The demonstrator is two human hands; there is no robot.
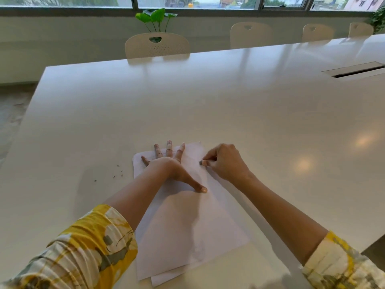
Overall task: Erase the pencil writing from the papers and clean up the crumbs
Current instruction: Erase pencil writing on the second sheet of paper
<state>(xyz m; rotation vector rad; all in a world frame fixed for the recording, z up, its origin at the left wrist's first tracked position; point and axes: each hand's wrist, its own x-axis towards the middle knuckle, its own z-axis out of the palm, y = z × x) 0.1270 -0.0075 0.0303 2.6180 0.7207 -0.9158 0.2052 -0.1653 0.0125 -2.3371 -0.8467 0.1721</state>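
Where windows run, white table (pixel 208 97), chairs (pixel 157 45).

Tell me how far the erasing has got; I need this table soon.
Some rubbing looks done: dark crumbs lie on the table left of the papers. In hand: the left hand presses the top sheet flat while the right hand pinches the eraser at its right edge. Left: the sheet beneath, the crumbs.

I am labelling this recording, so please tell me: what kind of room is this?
Probably an office meeting room: a long white table, a row of matching chairs along its far side, and a cable hatch set in the tabletop.
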